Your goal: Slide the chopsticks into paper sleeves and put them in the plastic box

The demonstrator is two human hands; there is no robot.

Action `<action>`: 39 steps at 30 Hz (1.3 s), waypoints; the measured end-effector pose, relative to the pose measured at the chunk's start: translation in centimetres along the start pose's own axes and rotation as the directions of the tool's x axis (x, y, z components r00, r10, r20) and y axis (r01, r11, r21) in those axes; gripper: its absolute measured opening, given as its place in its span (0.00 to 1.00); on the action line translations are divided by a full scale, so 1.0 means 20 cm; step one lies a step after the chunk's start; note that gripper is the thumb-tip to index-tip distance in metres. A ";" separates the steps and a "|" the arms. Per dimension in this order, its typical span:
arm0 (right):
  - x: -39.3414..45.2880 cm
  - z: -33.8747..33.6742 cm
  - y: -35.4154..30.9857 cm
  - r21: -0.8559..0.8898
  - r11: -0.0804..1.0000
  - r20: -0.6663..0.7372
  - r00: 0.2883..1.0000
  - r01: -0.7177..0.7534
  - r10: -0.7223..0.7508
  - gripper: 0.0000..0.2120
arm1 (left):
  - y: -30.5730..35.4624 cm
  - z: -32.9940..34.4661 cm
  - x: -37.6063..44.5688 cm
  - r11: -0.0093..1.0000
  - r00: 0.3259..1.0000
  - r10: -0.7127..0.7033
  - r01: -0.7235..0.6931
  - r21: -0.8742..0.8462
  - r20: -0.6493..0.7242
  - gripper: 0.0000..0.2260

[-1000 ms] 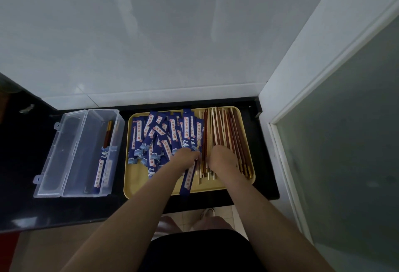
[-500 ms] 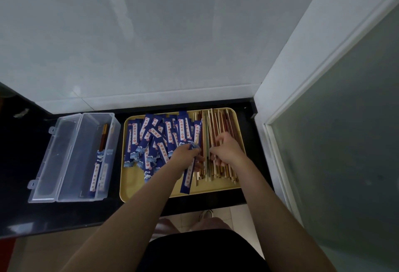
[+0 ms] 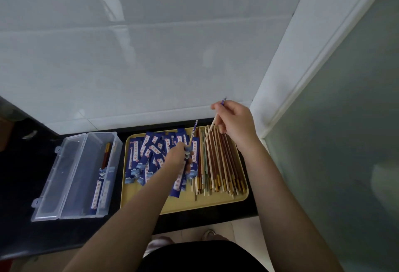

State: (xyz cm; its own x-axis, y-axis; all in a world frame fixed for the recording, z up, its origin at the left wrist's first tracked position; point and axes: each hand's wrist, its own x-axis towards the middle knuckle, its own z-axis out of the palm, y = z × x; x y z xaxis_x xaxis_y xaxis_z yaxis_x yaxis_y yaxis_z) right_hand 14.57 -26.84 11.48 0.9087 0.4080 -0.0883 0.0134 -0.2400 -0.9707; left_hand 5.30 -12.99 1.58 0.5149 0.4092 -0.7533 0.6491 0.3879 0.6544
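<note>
Yellow tray keeps sleeves and chopsticks within reach. Plastic box, open well left of both grips, already holds one sleeved pair. Right hand pinches pale chopstick, now lifted above loose pile; earlier down among it. Left hand grips blue paper sleeve, mouth toward stick.

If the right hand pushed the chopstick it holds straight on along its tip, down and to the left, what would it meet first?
Probably the loose chopsticks on the yellow tray: the held chopstick in the right hand aims at their far ends. Depth is unclear, so the height above them is uncertain.
</note>
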 end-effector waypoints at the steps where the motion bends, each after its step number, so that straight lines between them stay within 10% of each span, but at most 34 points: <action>1: 0.01 0.00 0.00 -0.001 1.000 -0.047 0.999 0.016 -0.016 0.10 | 0.00 -0.01 0.00 1.000 1.000 0.004 -0.004 -0.003 -0.003 0.17; 18: 0.07 0.04 0.07 0.062 0.997 -0.342 0.940 0.036 -0.013 0.15 | -0.02 -0.04 -0.03 0.944 0.982 0.180 -0.188 0.270 0.058 0.13; 34: 0.07 0.17 0.23 -0.394 0.919 -0.102 0.992 0.027 -0.073 0.17 | 0.04 -0.01 -0.02 0.945 0.958 0.256 -0.277 0.177 0.131 0.17; 39: 0.10 0.28 0.27 -0.305 0.952 -0.052 0.999 -0.015 -0.001 0.17 | 0.07 -0.08 0.00 0.934 0.949 0.290 -0.309 0.181 0.124 0.17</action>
State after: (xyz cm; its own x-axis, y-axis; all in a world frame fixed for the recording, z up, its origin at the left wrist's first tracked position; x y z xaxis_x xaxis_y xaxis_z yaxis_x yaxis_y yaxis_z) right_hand 14.17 -22.42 4.87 0.9291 0.3621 -0.0754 0.1268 -0.5033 -0.8547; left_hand 5.38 -11.06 2.59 0.7464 0.3989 -0.5328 0.5478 0.0864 0.8321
